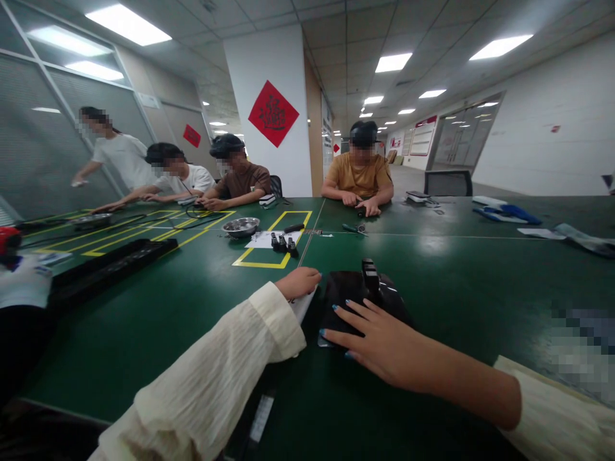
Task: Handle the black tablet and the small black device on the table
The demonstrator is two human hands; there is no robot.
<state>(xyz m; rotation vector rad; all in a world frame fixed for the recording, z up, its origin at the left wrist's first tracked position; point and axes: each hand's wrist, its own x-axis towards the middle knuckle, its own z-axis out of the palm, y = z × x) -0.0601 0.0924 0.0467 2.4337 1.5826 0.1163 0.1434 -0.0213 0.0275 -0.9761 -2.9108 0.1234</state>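
My right hand (379, 336) lies flat with fingers spread on a glossy black object (350, 291) on the green table (192, 301). A small black upright part (369, 272) stands on that object just beyond my fingertips. My left hand (298, 282), in a cream sleeve, rests curled at the object's left edge, against a white sheet (303, 304). Its fingers are folded under, and whether they hold anything is hidden.
A long black tray (110, 266) lies at the left. A metal bowl (241, 226), small black parts (282, 242) and paper sit in a yellow-taped rectangle (269, 246). Several people sit across the table, hands on small items. Blue and white items (504, 214) lie far right.
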